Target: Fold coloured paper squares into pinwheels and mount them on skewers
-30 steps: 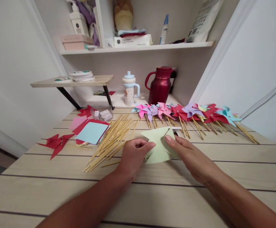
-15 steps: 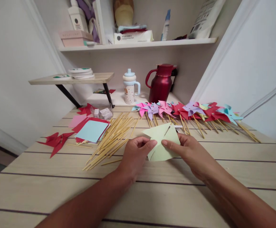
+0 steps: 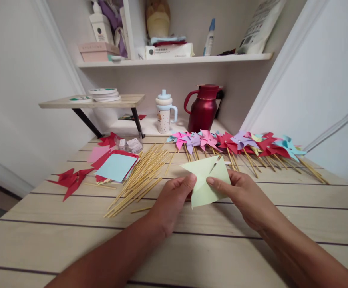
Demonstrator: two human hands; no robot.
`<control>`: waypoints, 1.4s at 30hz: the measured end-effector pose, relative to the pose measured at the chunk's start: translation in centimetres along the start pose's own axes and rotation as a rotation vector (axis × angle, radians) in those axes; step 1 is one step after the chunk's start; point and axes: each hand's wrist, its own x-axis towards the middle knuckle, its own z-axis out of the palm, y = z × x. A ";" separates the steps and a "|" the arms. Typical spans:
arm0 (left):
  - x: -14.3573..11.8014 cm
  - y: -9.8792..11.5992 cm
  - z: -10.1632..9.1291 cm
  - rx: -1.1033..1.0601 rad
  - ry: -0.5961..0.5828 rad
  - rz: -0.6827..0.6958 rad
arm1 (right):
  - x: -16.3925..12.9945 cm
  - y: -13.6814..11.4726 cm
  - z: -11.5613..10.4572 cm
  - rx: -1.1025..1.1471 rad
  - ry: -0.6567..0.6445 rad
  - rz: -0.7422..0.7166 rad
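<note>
A pale green cut paper square [image 3: 205, 180] is held just above the wooden table [image 3: 174, 248], its flaps partly folded toward the middle. My left hand [image 3: 172, 200] pinches its left side with thumb on top. My right hand [image 3: 239, 192] grips its right side, thumb pressed near the centre. A loose pile of bamboo sticks [image 3: 140, 176] lies just left of my left hand. Behind the paper runs a row of finished paper pinwheels [image 3: 236, 144] on sticks, in pink, purple, red and blue.
A stack of coloured paper squares [image 3: 115, 166] and red cut paper [image 3: 70, 180] lie at the left. A red thermos jug [image 3: 203, 108] and a lidded cup [image 3: 164, 112] stand at the back. A small raised shelf [image 3: 92, 102] holds tape rolls.
The green paper has lifted slightly off the table and another flap is folded inward. Both hands have shifted a little while keeping hold of it.
</note>
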 end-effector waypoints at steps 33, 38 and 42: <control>-0.3 -0.1 0.2 0.069 0.304 0.047 | -0.5 -0.4 0.5 -0.041 -0.115 -0.008; -0.4 0.0 0.4 0.127 0.326 0.056 | -0.5 -0.5 0.6 -0.142 -0.111 -0.033; -0.5 0.1 0.5 0.144 0.311 0.065 | -0.5 -0.3 0.4 -0.183 -0.109 -0.033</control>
